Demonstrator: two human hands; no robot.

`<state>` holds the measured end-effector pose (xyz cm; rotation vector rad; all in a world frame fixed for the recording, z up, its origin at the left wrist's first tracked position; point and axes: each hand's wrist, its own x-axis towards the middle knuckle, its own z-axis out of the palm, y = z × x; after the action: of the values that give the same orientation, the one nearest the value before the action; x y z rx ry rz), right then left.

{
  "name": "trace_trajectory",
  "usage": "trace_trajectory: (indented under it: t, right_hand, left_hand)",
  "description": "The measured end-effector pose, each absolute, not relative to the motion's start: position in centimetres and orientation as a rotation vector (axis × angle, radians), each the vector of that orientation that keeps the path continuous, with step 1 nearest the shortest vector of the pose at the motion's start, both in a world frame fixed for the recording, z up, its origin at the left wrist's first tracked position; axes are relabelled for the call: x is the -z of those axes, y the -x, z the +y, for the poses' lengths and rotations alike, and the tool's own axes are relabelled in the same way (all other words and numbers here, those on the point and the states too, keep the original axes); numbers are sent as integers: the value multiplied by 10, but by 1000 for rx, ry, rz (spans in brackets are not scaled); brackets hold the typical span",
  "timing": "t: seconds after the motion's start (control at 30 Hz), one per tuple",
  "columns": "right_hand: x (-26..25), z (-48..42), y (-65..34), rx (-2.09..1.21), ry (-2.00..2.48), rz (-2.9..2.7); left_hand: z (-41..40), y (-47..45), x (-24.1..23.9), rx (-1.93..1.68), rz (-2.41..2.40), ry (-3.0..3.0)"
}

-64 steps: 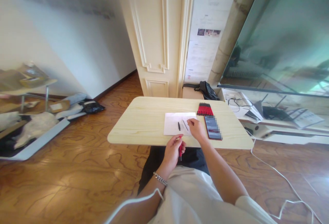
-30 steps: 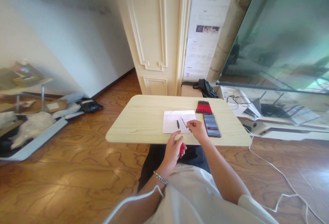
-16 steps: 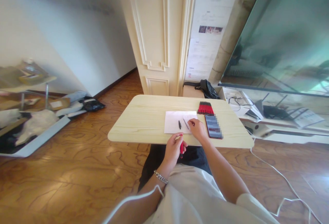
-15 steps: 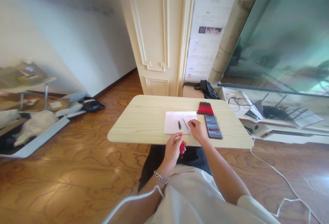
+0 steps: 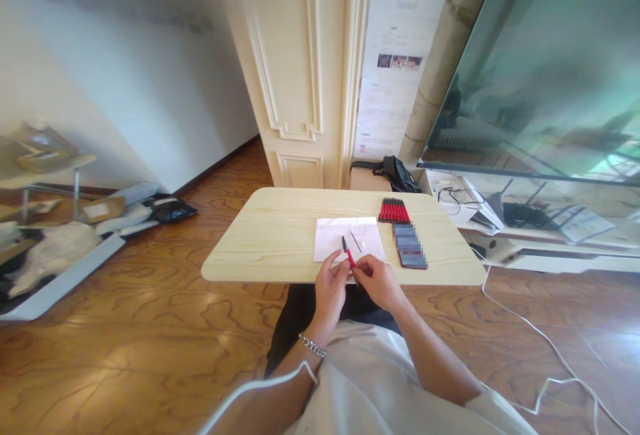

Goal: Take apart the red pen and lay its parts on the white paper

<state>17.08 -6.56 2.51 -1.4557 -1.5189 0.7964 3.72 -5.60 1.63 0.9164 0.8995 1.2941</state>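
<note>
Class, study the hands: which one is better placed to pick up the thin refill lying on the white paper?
Probably the right hand: it is nearer the thin refill, while the left hand pinches the red pen.

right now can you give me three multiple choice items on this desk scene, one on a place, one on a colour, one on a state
1. Where does the row of pens lie?
A. on the floor
B. at the far right of the table, beyond the phone
C. on the white paper

2. What colour is the body of the pen in the hands?
A. red
B. green
C. yellow

3. How is that pen held?
A. by the left hand alone
B. by nobody, flat on the paper
C. between the left hand and the right hand, over the table's near edge

Answers:
1 B, the row sits just behind the phone, right of the white paper.
2 A, its body shows red with a dark tip.
3 C, the fingers of both hands meet on it.
</note>
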Motion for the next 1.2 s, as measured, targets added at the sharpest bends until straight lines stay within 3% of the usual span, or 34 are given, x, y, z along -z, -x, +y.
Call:
trace_trajectory:
  t: [0.2, 0.43, 0.83, 1.2]
  right_hand:
    - [-32, -20, -209, -412, 1925, -1515]
    - [-15, -5, -209, -239, 1999, -1639]
    - [-10, -27, -197, -170, 1796, -1472]
    - [-1, -43, -187, -284, 1696, -1334]
  left_hand:
    - [-57, -38, -10, -1243, 930, -904]
    - [-56, -35, -4, -1249, 958, -941]
    - [-41, -19, -6, -1327, 1048, -1022]
    - [-8, 11, -8, -1450, 1348, -1487]
